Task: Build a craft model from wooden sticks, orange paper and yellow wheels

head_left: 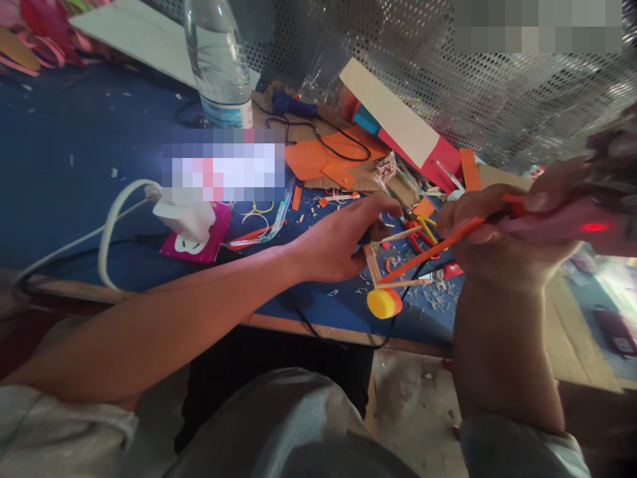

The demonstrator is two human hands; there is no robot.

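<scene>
My left hand (343,239) grips the left end of a small frame of wooden sticks (373,265), its fingers curled and thumb against the wood. A yellow bottle cap (383,303) is on the frame's near corner. An orange strip (428,253) slants up from the frame to my right hand (497,245), whose fingers are closed on it. Next to my right hand is a pink device with a red light (594,227), blurred. Another person's hand (562,182) seems to be on it; the grip is unclear. Scissors (423,236) with red and yellow handles lie behind the frame.
A water bottle (219,66) stands at the back. A white plug (186,216) sits in a magenta power socket (219,229) on the left. Orange sheets (333,159), a dark blue tool with a cord (293,104) and scraps litter the blue table (84,146). Behind rises a perforated metal panel (398,40).
</scene>
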